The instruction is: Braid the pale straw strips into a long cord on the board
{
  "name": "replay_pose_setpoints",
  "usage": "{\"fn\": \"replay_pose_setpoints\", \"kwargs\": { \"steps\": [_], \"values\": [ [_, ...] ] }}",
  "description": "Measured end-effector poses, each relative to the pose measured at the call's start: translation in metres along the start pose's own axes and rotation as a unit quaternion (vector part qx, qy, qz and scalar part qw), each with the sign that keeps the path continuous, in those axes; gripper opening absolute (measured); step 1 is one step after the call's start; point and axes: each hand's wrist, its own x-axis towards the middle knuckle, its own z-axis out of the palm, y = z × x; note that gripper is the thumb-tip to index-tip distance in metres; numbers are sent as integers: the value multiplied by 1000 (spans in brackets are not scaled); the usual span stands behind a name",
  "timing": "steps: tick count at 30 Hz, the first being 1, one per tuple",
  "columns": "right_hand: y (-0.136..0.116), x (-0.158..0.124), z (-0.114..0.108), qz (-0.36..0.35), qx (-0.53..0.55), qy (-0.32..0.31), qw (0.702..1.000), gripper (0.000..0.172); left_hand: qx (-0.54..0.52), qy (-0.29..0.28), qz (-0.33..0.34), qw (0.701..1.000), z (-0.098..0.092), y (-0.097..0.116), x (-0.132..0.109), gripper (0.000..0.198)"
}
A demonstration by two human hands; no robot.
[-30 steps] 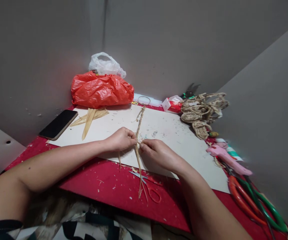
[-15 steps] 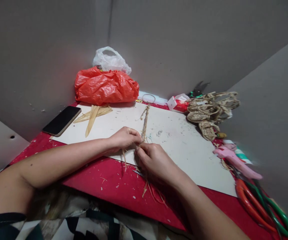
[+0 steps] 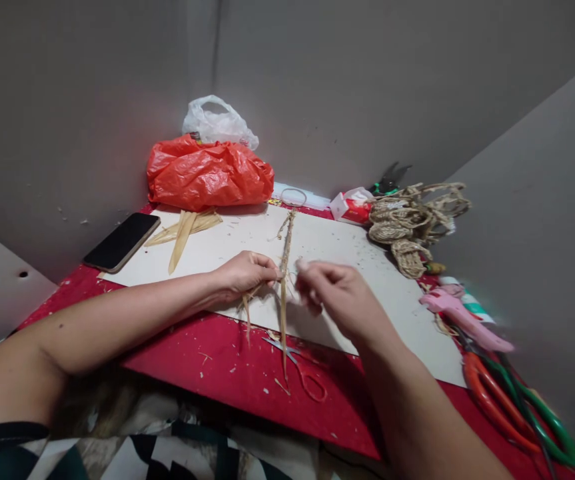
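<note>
The fibre braid [image 3: 288, 243] lay near the middle of the white board [image 3: 377, 320], its loose strands [image 3: 284, 313] running past the board's near edge onto the red tabletop [image 3: 192, 367], across the small scissors [image 3: 312, 387]. The left hand [image 3: 250, 272] pinched the braid's lower end between thumb and finger. The right hand [image 3: 334, 293] hung just right of it, fingers half curled and blurred; whether it gripped a strand could not be told. Rightward, speckled board stretched to the woven bundle [image 3: 410, 220]; leftward, dried strips [image 3: 181, 243] and a phone [image 3: 122, 242] lay nearer the edge. Behind, a red bag [image 3: 210, 175] bulged, contents hidden, before a white bag [image 3: 220, 123]; tissue showed atop its packet [image 3: 352, 208].
</note>
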Motion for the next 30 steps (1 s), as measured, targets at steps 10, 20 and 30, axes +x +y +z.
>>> {"fn": "replay_pose_setpoints", "kwargs": {
  "steps": [10, 20, 30],
  "values": [
    [23, 19, 7, 193, 235, -157, 939, 33, 16, -12, 82, 996, -2, -11, 5, 13],
    [29, 26, -2, 240, 338, -236, 879, 36, 89, -30, 151, 984, -12, -9, 6, 12],
    [23, 24, 12, 215, 301, -134, 919, 25, 139, -84, 111, 980, -20, -3, 5, 11]
  ]
}}
